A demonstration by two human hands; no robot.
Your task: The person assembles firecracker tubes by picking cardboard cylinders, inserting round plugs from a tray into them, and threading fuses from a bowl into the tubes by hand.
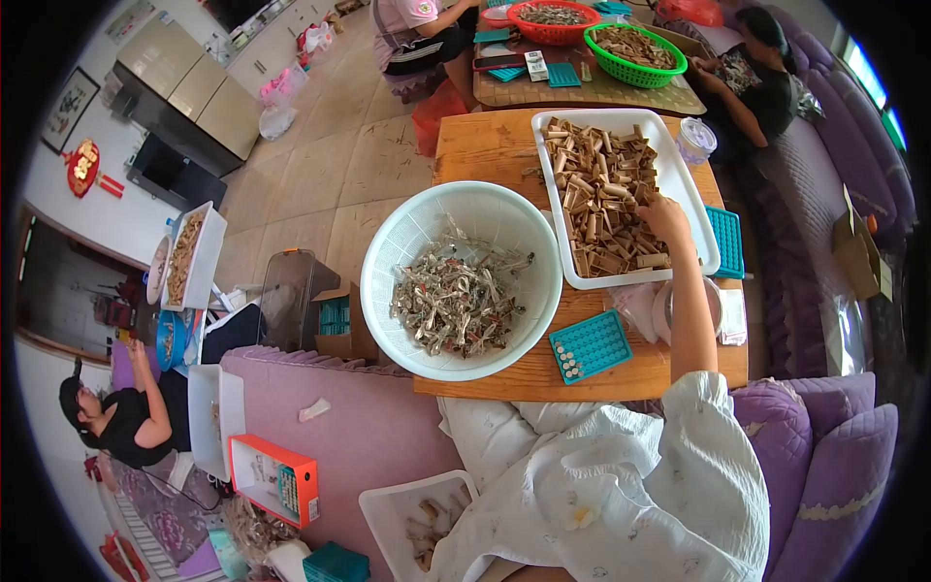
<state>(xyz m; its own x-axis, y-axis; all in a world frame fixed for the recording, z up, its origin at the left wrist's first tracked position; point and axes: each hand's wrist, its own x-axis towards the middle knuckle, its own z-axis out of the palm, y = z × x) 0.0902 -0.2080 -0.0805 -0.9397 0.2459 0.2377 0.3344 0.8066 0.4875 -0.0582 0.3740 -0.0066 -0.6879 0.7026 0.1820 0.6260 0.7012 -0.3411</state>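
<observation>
My right hand reaches into a white tray on the wooden table, its fingers bent and closed among small tan, tube-like pieces. What the fingertips grip is hidden. My left hand is not in view. Left of the tray stands a pale round basket heaped with small clear and metallic parts with thin wires. In front of them lies a teal grid tray, with several small whitish round pieces in cells at its left end.
A lidded cup stands behind the white tray's right corner; another teal grid tray lies beside it. At the far table are red and green baskets and two people. Another person sits at left. A white bin lies at my left side.
</observation>
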